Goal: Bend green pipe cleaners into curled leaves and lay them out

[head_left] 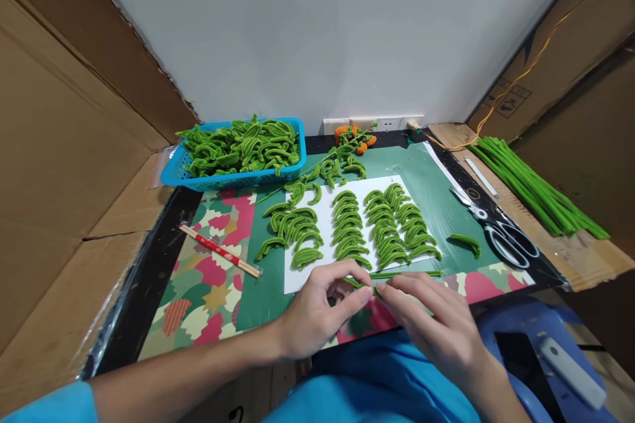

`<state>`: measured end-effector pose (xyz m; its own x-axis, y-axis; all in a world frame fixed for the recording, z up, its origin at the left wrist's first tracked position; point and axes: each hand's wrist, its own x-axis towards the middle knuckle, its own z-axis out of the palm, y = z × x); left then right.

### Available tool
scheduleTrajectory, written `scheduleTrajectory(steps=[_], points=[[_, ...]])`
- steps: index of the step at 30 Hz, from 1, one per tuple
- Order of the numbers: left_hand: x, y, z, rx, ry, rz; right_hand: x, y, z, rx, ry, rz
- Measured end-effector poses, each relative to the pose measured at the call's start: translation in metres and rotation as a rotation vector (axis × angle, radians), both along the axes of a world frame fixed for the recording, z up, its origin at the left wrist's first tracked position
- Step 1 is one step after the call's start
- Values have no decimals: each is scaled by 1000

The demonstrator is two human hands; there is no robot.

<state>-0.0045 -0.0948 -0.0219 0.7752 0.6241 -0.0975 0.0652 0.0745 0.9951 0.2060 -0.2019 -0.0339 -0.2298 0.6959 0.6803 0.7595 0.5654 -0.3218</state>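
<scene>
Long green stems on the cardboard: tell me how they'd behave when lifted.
The green stems look fairly stiff, lying nearly straight. They're probably light, being so thin. With no tie visible, they may slide apart.

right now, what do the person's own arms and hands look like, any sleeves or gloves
The left hand and right hand are bare, no gloves, rings or watch visible. A plain blue sleeve shows on the left arm; none shows on the right arm.

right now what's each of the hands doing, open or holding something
Left hand: closed, pinching a green fuzzy strip.
Right hand: at the strip's end; its grip is hidden, so open or closed cannot be told.
</scene>
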Motion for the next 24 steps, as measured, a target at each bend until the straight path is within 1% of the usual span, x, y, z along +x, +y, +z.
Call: scheduleTrajectory(steps=[2, 4, 5, 6, 7, 8, 9, 11, 12, 13, 14, 15, 16, 17, 18, 19, 20, 21, 22, 23, 24], points=[[0, 1, 0, 13, -10, -19, 4, 3, 2, 64, -110, 24], [-1, 2, -1, 50, -15, -31, 2, 5, 3, 124, -169, 49], [-2, 2, -1, 90, -14, -24, -1, 6, 3, 134, -152, 49], [-3, 1, -1, 151, -16, -10, -5, 6, 3, 112, -86, 38], [-3, 1, -2, 230, -23, 8, -10, 6, 3, 46, 31, 19], [-4, 0, -3, 319, -37, 23, -15, 5, 2, -64, 193, -4], [-5, -1, -5, 410, -59, 29, -18, 4, 2, -231, 385, -15], [-5, -3, -8, 576, -129, 5, -21, 2, 3, -642, 756, 25], [-5, -3, -10, 643, -162, -13, -20, 1, 4, -836, 887, 75], [-5, -4, -11, 696, -187, -29, -18, 0, 6, -985, 976, 118], [-4, -4, -12, 736, -203, -38, -16, 0, 8, -1073, 1015, 147], [-4, -4, -13, 757, -205, -38, -13, -1, 9, -1098, 1004, 144], [-4, -4, -13, 756, -192, -34, -10, -1, 11, -1057, 946, 117], [-4, -4, -13, 734, -167, -27, -8, -2, 12, -960, 851, 74], [-4, -4, -12, 692, -136, -21, -6, -2, 12, -814, 722, 34], [-4, -3, -10, 627, -103, -21, -4, -3, 12, -631, 563, -1], [-4, -3, -8, 532, -74, -29, -2, -4, 10, -432, 383, -17], [-5, -3, -6, 408, -51, -50, 0, -5, 8, -236, 203, -15], [-5, -3, -4, 265, -37, -81, 2, -6, 6, -72, 49, -4], [-5, -2, -3, 121, -30, -120, 5, -6, 5, 40, -63, 10], [-5, -2, -3, -8, -27, -160, 7, -7, 4, 96, -130, 33]])
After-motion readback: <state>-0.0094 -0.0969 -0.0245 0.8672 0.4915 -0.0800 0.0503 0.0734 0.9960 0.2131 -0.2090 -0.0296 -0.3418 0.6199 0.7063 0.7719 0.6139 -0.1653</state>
